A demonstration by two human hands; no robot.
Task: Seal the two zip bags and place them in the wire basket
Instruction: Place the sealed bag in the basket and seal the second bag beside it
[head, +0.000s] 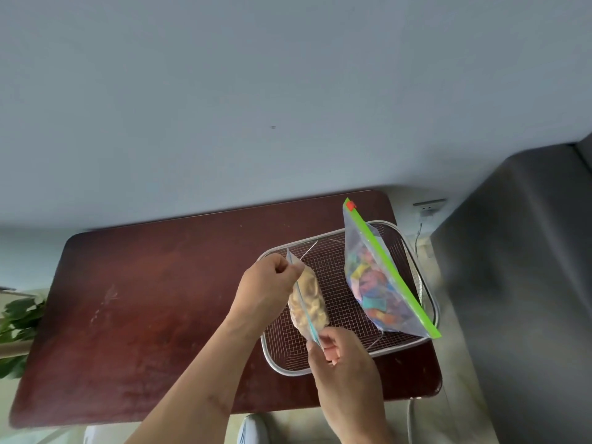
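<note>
A small clear zip bag (308, 302) with pale tan pieces inside hangs over the left part of the wire basket (323, 360). My left hand (267, 285) pinches the far end of its blue zip strip. My right hand (341, 350) pinches the near end. A larger clear bag (378, 286) filled with colourful pieces stands in the right side of the basket, leaning on its wall. Its green zip strip has a red slider at the far end.
The basket sits on the right end of a dark red-brown table (153, 309). A grey sofa (519, 283) stands to the right, a wall socket (429, 206) behind the table, green leaves (16, 325) at the left edge.
</note>
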